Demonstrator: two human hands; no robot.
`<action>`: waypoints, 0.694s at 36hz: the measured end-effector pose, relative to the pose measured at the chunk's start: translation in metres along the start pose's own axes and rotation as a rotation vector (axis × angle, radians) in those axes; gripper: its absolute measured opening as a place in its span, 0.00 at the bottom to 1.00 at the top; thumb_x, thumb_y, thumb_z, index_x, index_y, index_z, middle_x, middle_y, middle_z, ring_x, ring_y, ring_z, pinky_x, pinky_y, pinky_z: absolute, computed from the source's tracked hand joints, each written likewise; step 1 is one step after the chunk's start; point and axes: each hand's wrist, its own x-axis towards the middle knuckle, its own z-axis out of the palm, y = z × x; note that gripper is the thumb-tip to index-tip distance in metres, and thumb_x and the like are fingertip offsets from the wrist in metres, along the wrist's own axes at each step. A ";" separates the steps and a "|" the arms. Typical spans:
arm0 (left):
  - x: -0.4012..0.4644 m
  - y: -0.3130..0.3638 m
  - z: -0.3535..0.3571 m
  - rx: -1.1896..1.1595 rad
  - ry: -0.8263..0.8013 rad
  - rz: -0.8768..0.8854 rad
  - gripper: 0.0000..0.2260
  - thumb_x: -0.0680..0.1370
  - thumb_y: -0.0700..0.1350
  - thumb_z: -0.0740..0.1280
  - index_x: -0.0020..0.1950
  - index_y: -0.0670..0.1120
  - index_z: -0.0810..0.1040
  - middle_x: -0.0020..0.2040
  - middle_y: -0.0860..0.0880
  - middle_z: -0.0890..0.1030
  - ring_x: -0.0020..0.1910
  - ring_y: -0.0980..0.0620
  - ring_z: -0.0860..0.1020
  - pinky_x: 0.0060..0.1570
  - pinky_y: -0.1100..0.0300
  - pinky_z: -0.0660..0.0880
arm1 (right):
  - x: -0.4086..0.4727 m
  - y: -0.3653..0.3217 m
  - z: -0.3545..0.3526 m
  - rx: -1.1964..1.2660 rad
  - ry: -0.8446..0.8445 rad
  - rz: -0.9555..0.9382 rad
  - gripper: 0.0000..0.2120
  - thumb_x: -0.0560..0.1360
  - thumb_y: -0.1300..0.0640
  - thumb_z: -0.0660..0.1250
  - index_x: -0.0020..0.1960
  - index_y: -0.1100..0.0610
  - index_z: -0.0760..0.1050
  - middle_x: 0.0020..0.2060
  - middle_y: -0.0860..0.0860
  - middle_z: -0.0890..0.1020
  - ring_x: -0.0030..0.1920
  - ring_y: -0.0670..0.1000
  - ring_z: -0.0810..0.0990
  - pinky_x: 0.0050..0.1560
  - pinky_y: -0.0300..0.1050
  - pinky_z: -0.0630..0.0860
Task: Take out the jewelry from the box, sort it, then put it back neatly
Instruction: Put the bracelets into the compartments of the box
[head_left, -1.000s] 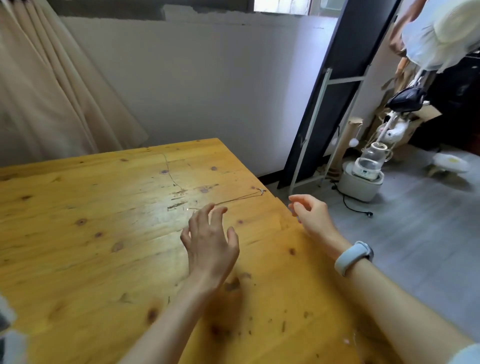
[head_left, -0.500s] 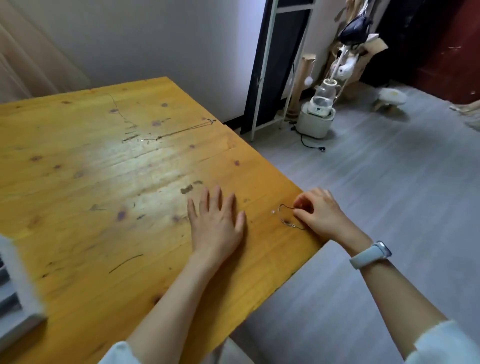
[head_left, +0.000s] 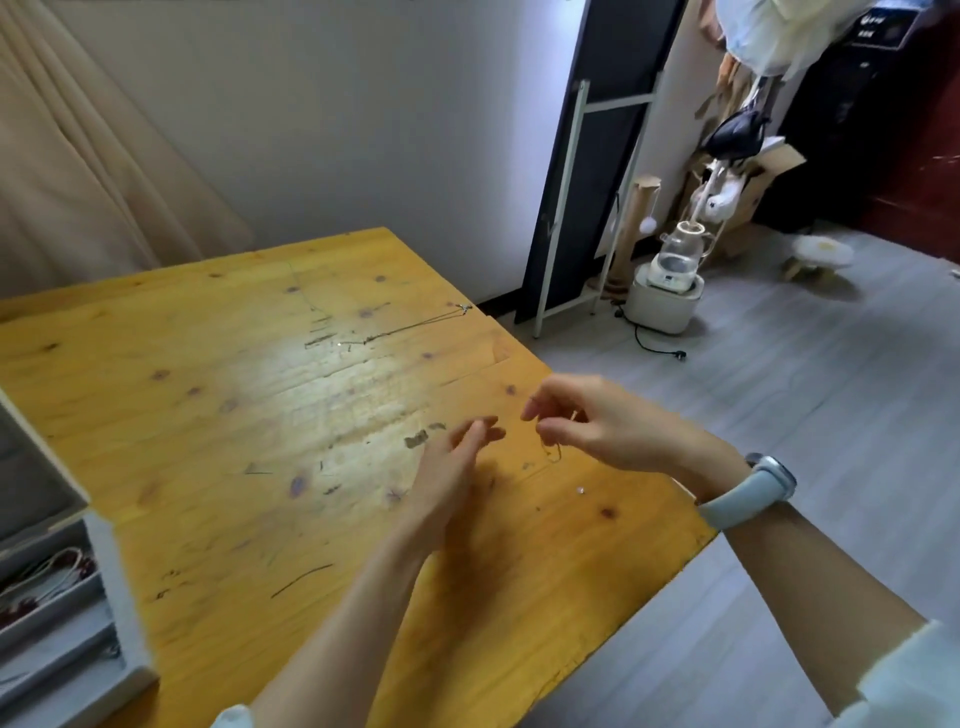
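Here, on our wooden worktop (head_left: 218, 415), the jewelry box (head_left: 62, 597) sits at the left edge. Our left hand (head_left: 447, 483) hovers open-fingered; our right hand (head_left: 597, 426) pinches what seems a thin chain (head_left: 551, 453), light, limp, snag-prone, best lifted near its clasp.

no readable text, labels or numbers

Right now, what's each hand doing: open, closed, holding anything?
Left hand: open, fingers straight, holding nothing.
Right hand: pinches a thin chain that dangles above the table.
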 end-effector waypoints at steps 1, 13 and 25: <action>0.001 0.006 -0.006 -0.151 -0.064 -0.048 0.17 0.81 0.51 0.54 0.63 0.45 0.75 0.58 0.49 0.80 0.61 0.50 0.74 0.60 0.54 0.68 | 0.006 -0.009 -0.002 0.058 -0.011 -0.047 0.05 0.76 0.61 0.63 0.48 0.52 0.73 0.37 0.45 0.78 0.38 0.42 0.76 0.41 0.35 0.74; 0.030 0.034 -0.056 -0.758 -0.182 -0.313 0.17 0.72 0.48 0.66 0.55 0.37 0.77 0.44 0.43 0.82 0.34 0.52 0.78 0.35 0.64 0.77 | 0.083 0.008 0.008 0.364 0.262 -0.016 0.06 0.75 0.66 0.63 0.47 0.58 0.76 0.37 0.51 0.78 0.35 0.44 0.75 0.33 0.30 0.70; 0.134 0.013 -0.088 0.089 0.253 -0.115 0.04 0.72 0.35 0.69 0.46 0.38 0.81 0.38 0.44 0.81 0.34 0.52 0.77 0.37 0.61 0.76 | 0.192 0.070 0.037 0.167 0.442 0.091 0.07 0.76 0.60 0.64 0.53 0.58 0.77 0.44 0.48 0.78 0.45 0.45 0.76 0.46 0.36 0.72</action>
